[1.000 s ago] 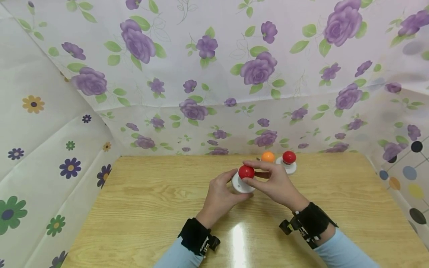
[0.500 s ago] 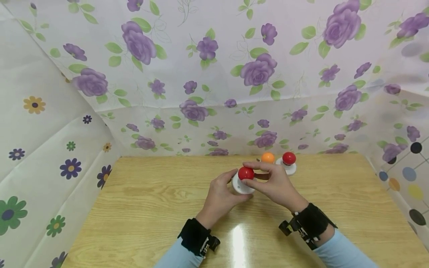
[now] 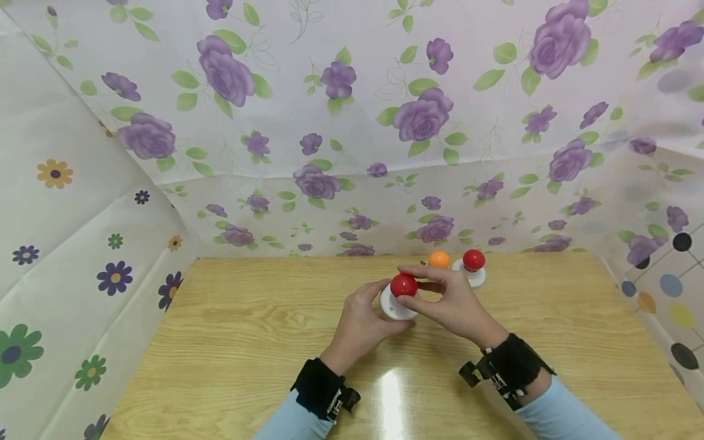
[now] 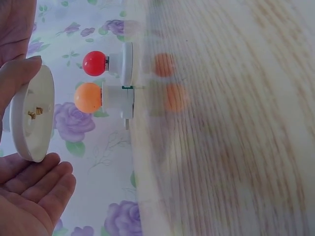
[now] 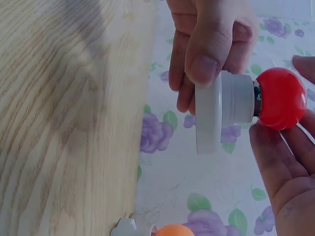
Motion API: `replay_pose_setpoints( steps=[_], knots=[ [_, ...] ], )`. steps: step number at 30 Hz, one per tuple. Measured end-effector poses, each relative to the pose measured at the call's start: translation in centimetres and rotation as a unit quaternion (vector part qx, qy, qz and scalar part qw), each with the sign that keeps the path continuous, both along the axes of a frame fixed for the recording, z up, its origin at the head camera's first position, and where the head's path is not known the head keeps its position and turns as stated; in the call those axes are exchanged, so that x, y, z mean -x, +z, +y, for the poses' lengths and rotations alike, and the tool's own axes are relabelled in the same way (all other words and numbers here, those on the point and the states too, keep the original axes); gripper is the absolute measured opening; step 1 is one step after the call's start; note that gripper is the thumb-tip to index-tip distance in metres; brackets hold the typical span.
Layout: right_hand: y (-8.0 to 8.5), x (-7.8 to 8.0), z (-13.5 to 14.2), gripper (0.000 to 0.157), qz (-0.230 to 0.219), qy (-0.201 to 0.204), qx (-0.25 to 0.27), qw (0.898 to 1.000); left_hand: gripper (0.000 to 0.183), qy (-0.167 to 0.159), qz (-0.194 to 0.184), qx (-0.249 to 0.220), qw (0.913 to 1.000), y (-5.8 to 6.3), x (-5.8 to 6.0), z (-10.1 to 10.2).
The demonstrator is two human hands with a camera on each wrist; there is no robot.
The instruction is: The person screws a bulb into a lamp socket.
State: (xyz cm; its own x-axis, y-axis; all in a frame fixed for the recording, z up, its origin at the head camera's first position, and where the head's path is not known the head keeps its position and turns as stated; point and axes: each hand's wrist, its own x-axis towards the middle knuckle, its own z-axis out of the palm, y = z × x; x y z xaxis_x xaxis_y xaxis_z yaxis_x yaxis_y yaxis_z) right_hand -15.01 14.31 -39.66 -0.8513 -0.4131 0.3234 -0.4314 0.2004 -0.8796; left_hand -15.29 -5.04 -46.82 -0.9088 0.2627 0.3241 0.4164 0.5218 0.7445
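Observation:
In the head view, my left hand (image 3: 360, 318) grips a white round-based lamp holder (image 3: 393, 309) by its edge. My right hand (image 3: 461, 305) pinches a red light bulb (image 3: 404, 285), thumb on one side and fingers on the other. The right wrist view shows the bulb (image 5: 282, 98) in line with the holder's socket (image 5: 238, 98), a strip of its metal base visible between them. The left thumb (image 5: 205, 66) lies on the base's rim there. Seen from the left wrist, the holder's hollow underside (image 4: 42, 128) has brass contacts and stands clear of the table.
Behind my right hand, an orange bulb (image 3: 439, 258) and a second red bulb (image 3: 473, 260) stand in white holders near the back of the wooden table (image 3: 247, 324). A flower-patterned sheet (image 3: 330, 134) hangs along the table's back edge.

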Motion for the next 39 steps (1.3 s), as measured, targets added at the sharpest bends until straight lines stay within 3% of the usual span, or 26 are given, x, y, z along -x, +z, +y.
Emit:
replay_pose_setpoints(
  steps=[12,18,32,39],
  knots=[
    [0.25,0.07,0.19,0.045,-0.012,0.027,-0.012,0.999,0.075,-0.029,0.024,-0.043,0.9984,-0.20,0.20,0.02],
    [0.55,-0.09,0.05,0.044,-0.008,0.027,-0.007,1.000,0.073,-0.023,0.024,-0.041,0.9986,-0.31,0.21,0.03],
    [0.45,-0.45,-0.27,0.041,-0.026,-0.007,0.018,0.999,0.070,-0.023,0.035,-0.041,0.9983,-0.24,0.16,0.11],
    [0.27,-0.51,-0.54,0.041,-0.031,-0.026,0.037,0.998,0.069,-0.007,0.047,-0.035,0.9982,-0.20,0.17,0.25]
  ],
)
